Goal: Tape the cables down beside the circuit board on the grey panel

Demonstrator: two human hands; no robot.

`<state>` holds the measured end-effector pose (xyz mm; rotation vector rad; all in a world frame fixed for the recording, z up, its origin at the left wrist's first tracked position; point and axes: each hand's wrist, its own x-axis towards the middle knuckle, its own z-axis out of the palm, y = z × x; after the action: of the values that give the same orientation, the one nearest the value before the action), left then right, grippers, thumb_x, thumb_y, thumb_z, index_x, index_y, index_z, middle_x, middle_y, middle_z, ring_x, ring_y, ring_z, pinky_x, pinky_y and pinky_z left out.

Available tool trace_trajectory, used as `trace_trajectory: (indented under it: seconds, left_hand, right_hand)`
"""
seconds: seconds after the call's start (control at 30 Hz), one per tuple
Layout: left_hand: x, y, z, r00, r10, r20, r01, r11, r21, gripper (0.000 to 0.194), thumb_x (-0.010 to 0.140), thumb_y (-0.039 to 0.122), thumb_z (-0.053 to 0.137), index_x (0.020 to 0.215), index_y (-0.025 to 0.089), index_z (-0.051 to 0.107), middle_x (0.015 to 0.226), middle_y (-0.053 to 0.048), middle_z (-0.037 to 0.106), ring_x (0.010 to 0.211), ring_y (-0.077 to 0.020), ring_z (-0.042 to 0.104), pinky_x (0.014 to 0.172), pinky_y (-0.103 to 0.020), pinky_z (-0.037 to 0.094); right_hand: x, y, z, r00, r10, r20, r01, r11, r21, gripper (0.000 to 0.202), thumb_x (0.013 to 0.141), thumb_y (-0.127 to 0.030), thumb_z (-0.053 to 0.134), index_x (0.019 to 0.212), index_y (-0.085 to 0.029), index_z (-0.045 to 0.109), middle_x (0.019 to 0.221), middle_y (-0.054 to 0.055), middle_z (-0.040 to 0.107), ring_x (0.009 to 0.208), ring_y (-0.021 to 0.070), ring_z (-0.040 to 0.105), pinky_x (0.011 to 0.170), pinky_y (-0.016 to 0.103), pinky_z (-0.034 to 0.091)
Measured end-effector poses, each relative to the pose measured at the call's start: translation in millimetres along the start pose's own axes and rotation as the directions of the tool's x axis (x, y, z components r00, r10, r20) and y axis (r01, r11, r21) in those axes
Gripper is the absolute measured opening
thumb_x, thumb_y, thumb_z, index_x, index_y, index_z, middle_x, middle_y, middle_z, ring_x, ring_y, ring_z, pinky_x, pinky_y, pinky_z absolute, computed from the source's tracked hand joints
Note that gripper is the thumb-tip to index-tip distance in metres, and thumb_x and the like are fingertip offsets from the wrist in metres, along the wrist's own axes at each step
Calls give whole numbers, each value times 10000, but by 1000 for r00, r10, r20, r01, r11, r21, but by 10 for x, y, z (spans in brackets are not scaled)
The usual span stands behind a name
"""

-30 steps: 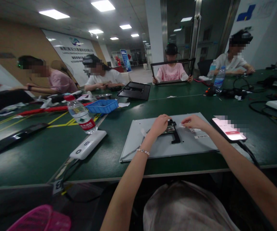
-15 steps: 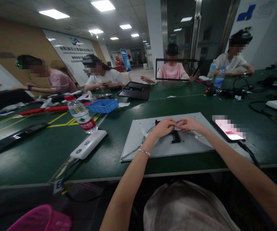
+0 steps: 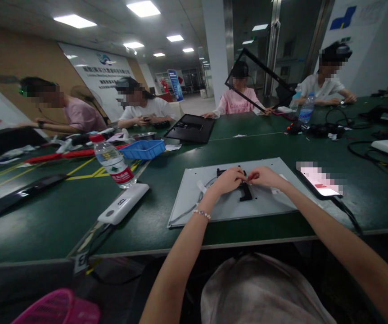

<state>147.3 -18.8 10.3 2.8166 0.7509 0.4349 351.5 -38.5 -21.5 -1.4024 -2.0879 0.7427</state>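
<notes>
A flat grey-white panel (image 3: 271,210) lies on the green table near its front edge. On its middle sits a black bracket (image 3: 245,193), partly covered by my hands. My left hand (image 3: 229,180), with a beaded bracelet at the wrist, has its fingers pinched together over the bracket. Close beside it, my right hand (image 3: 264,177) is pinched too, fingertips almost touching those of the left. Whatever the fingertips grip is too small to make out. A grey cable (image 3: 199,200) runs along the panel's left part.
Right of the panel lies a lit phone (image 3: 320,180) with a cable. To the left are a white power bank (image 3: 124,204), a water bottle (image 3: 115,164), a blue tray (image 3: 143,150) and a long black part (image 3: 25,193). Across the table a person holds a black frame (image 3: 264,67).
My right fingertips have drawn closer together and slightly lower; my left hand has hardly moved. The person opposite has tilted the black frame and put one hand down on the table.
</notes>
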Motion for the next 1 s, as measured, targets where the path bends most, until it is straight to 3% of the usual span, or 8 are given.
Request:
trace_trajectory:
  seconds: [0.23,0.4,0.53,0.63,0.83,1.0]
  left_hand:
    - [4,33,-65,999,-1,-49,2,1000,15,342,809,75,437,955,196,721,1061,-48,621,985,-167,579,921,-270,452]
    - [-13,40,-363,986,-107,-132,124,984,128,341,825,96,424,1003,180,702,1057,-67,623,1009,-188,575,935,-296,452]
    - [-210,-52,-650,960,-221,-173,259,936,239,307,863,158,422,1024,181,683,1058,-71,618,997,-192,581,938,-301,448]
    - [-489,-212,-746,920,-317,-230,371,893,254,296,883,227,436,1082,179,650,1066,-78,607,974,-196,587,929,-304,452]
    - [-1018,-552,-591,804,-509,-309,559,823,98,375,876,384,492,1162,165,595,1049,-91,601,863,-184,609,837,-300,485]
    - [-1145,-655,-433,790,-585,-183,590,807,-31,376,837,364,516,1141,166,615,880,-55,665,800,-186,628,763,-286,490]
  right_hand:
    - [-17,-38,-61,1000,25,4,-25,999,-47,143,735,-152,620,798,-195,740,838,32,738,822,192,662,792,281,491]
    - [-17,-86,-95,995,17,-98,-20,999,-25,155,788,-176,584,831,-184,733,878,51,732,834,195,654,779,289,491]
    - [-44,-138,-105,980,-82,-181,76,996,-42,176,826,-201,550,860,-175,720,917,58,714,850,187,637,775,290,478]
    - [-73,-186,-94,967,-130,-220,116,990,-74,179,841,-234,549,885,-177,714,939,60,698,866,185,625,758,282,473]
    - [-91,-282,-34,947,-206,-246,176,975,-138,168,842,-196,543,873,-178,707,916,56,684,869,179,611,724,262,471]
    - [-88,-290,12,948,-222,-229,181,965,-188,174,849,-186,536,881,-181,707,936,55,683,895,184,610,784,276,466]
